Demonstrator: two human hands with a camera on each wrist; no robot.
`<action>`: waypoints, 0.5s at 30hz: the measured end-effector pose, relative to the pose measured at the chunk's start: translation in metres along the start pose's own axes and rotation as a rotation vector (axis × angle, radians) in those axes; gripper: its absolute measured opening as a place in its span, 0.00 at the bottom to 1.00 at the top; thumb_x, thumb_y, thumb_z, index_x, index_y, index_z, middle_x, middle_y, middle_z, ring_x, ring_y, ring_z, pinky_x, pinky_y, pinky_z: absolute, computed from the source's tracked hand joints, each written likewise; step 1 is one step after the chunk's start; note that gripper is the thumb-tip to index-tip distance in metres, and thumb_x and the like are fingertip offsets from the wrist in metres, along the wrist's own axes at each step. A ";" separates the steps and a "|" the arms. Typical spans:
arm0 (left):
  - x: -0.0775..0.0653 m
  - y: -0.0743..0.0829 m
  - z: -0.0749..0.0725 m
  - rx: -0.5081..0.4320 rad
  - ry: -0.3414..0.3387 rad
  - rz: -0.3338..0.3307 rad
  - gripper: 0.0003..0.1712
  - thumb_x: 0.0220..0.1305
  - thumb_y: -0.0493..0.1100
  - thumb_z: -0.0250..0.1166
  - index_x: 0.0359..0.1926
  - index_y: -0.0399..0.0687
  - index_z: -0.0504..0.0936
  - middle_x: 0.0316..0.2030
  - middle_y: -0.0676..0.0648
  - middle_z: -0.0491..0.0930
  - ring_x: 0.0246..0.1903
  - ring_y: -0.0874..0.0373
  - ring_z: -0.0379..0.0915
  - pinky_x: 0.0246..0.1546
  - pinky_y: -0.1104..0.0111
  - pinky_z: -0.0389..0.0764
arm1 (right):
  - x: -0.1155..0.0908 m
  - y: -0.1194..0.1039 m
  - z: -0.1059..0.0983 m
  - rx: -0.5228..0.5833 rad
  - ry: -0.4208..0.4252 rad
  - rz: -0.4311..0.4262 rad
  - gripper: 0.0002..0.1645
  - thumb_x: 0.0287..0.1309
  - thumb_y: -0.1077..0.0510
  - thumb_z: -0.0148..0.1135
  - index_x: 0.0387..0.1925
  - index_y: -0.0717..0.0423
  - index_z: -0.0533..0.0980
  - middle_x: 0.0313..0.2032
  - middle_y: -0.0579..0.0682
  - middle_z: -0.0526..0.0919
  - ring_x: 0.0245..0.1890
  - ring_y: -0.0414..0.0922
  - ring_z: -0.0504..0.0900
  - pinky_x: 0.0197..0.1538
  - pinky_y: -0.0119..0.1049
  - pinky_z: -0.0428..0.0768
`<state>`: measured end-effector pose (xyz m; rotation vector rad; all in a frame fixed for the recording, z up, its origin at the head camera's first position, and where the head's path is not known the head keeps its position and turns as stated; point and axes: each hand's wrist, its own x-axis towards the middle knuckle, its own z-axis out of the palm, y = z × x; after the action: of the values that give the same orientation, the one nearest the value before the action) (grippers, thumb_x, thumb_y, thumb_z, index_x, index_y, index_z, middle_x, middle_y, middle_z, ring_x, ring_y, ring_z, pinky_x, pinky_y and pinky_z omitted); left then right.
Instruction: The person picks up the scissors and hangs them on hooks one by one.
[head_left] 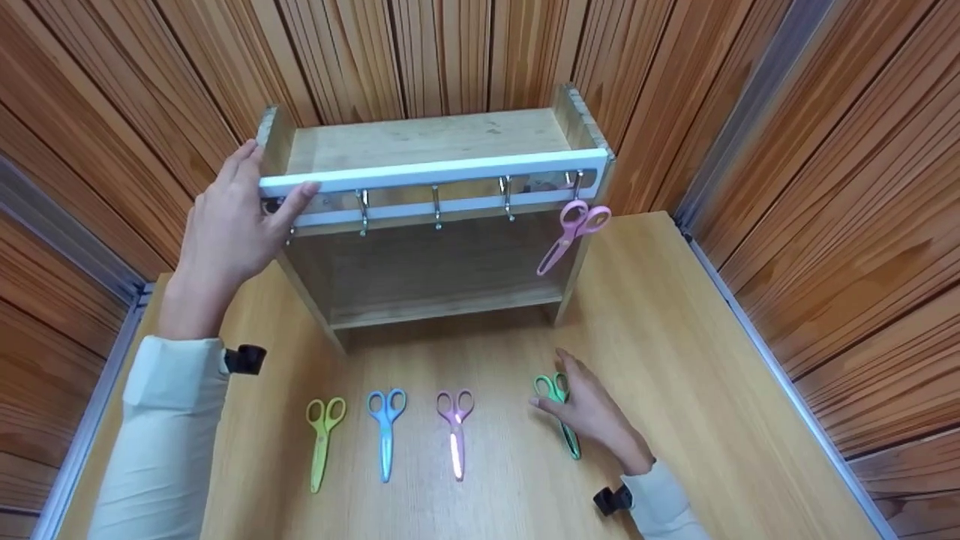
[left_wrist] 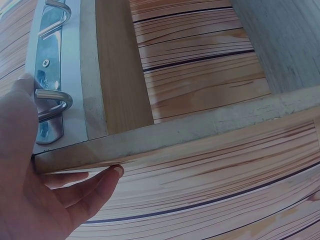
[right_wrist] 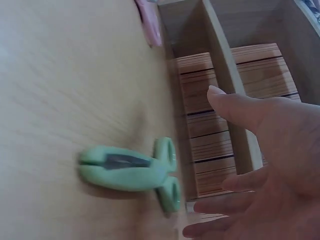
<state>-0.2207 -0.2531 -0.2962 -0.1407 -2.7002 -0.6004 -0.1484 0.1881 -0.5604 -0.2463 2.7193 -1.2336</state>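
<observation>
At the left end of a wooden shelf, my left hand grips its corner. The thumb lies over the front of the white hook rail, and the fingers reach along the outer side of the side board. My right hand is above the green scissors on the table, thumb and fingers spread apart. In the right wrist view the scissors lie free of the fingers, handles toward the shelf. Pink scissors hang by a handle loop from the rail's rightmost hook.
On the table, yellow-green scissors, blue scissors and pink-purple scissors lie in a row, handles toward the shelf. Several metal hooks line the rail. Wood-panelled walls stand behind and at both sides.
</observation>
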 end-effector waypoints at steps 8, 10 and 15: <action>-0.001 -0.002 0.002 -0.020 -0.018 -0.024 0.55 0.74 0.76 0.48 0.84 0.41 0.52 0.84 0.37 0.51 0.42 0.31 0.77 0.42 0.41 0.80 | -0.004 0.004 0.014 -0.109 -0.063 0.041 0.61 0.61 0.45 0.77 0.81 0.69 0.53 0.80 0.73 0.55 0.82 0.70 0.50 0.80 0.70 0.51; 0.001 -0.002 0.002 -0.019 -0.017 -0.022 0.55 0.74 0.76 0.48 0.84 0.41 0.52 0.84 0.37 0.51 0.41 0.32 0.77 0.42 0.42 0.80 | -0.005 0.002 0.016 -0.130 -0.067 0.045 0.61 0.62 0.47 0.76 0.81 0.71 0.51 0.81 0.72 0.52 0.83 0.68 0.46 0.81 0.68 0.46; 0.002 -0.001 0.001 -0.015 -0.024 -0.026 0.56 0.74 0.76 0.48 0.83 0.40 0.52 0.84 0.37 0.51 0.40 0.32 0.77 0.42 0.42 0.80 | -0.009 0.000 0.017 -0.198 -0.039 0.052 0.59 0.65 0.52 0.73 0.78 0.79 0.50 0.80 0.78 0.46 0.82 0.72 0.44 0.79 0.71 0.49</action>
<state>-0.2229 -0.2534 -0.2969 -0.1181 -2.7250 -0.6310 -0.1361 0.1770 -0.5707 -0.2169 2.7957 -0.9362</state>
